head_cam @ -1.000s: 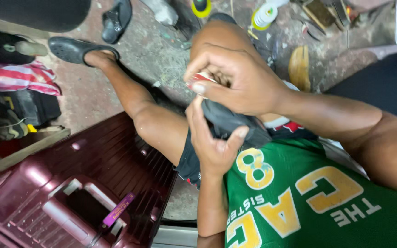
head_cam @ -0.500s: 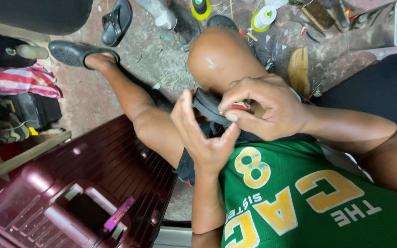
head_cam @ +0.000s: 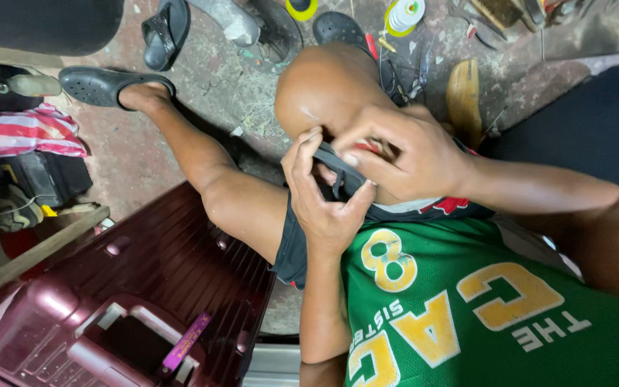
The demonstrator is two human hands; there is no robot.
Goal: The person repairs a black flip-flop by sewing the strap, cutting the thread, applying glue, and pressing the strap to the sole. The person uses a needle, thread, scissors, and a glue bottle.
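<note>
- Two bare hands of mine meet over my raised knee point(head_cam: 324, 86), seen from above, with my green shirt point(head_cam: 481, 308) filling the lower right.
- Below lies a rough, stained reddish concrete floor point(head_cam: 137, 158), littered with tools, a yellow-rimmed tape roll point(head_cam: 404, 14) and loose dark sandals point(head_cam: 165, 30).
- My foot in a dark clog point(head_cam: 102, 84) rests on that floor at the upper left, beside a red and white striped cloth point(head_cam: 26, 132).
- My left hand point(head_cam: 324, 197) is cupped palm-up, fingers curled around a dark strap-like piece point(head_cam: 338, 166) that rests against my knee.
- My right hand point(head_cam: 406, 154) lies over it, fingertips pinched narrow on the same dark piece, with something small and red just showing beneath the fingers.
- Compared with half a second ago, my knee is more exposed, and both hands have shifted a little lower and to the right of it; a second ago the right hand covered the knee almost fully.
- A maroon hard-shell suitcase point(head_cam: 180, 265) lies flat at the lower left, ribbed and closed; I cannot tell what is inside.
- Its recessed handle well holds a purple tag point(head_cam: 186, 342).
</note>
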